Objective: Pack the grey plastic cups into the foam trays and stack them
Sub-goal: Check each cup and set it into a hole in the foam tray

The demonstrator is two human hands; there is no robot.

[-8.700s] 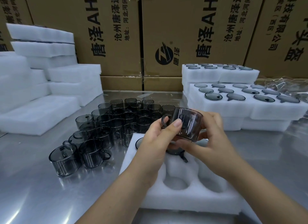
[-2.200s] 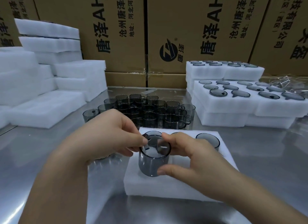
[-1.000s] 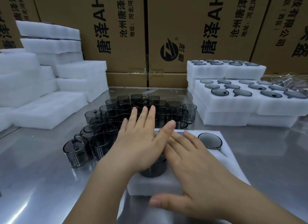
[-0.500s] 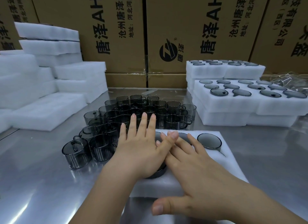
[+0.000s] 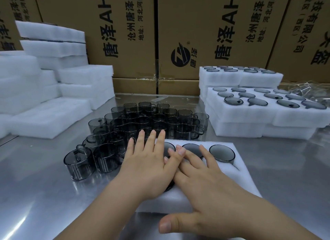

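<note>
A white foam tray [image 5: 244, 177] lies on the steel table in front of me. Grey cups sit sunk in its far row, one plainly visible at the right [image 5: 222, 152]. My left hand [image 5: 148, 166] lies flat with straight fingers over the tray's near-left pocket, pressing on a grey cup [image 5: 169, 185] of which only a dark edge shows. My right hand [image 5: 205, 184] lies flat beside it on the foam, fingers straight, partly overlapped by the left thumb. Several loose grey cups [image 5: 142, 123] stand in a cluster behind and left of the tray.
Filled foam trays [image 5: 250, 114] are stacked at the right, with a second stack [image 5: 237, 79] behind. Bare foam trays [image 5: 50, 118] are piled at the left. Cardboard boxes [image 5: 196, 34] wall the back. Crumpled clear plastic [image 5: 307, 89] lies far right.
Both hands carried a cup down to the near-left pocket, then flattened on it. Over the last second the cup has sunk lower into the foam under my palms.
</note>
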